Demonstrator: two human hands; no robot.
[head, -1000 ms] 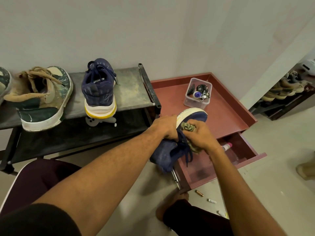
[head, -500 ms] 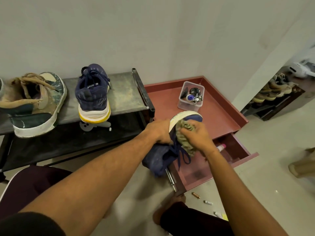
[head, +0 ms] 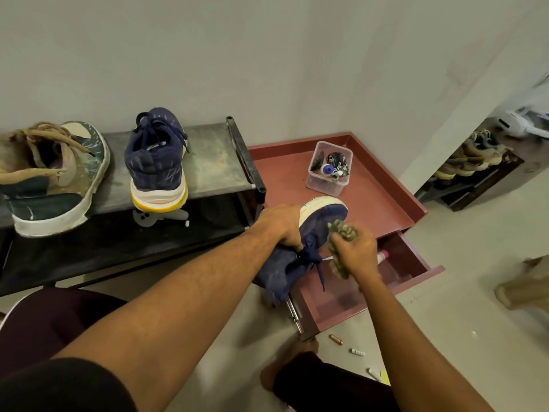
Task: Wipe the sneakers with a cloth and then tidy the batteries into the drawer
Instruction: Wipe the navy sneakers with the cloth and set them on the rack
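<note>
My left hand (head: 282,224) grips the blue sneaker (head: 279,278), and my right hand (head: 356,251) clutches the cloth (head: 341,230) at its toe. I judge the wiping unfinished; the batteries (head: 335,339) lie on the floor (head: 445,322), beside the open drawer (head: 332,304).

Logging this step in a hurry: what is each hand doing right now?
Left hand: closed, gripping the navy sneaker near its sole.
Right hand: closed, holding the bunched green cloth.

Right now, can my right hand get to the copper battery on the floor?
Probably yes, once freed: the right hand grips the cloth, but the copper battery lies uncovered on the floor beside the open drawer.
</note>
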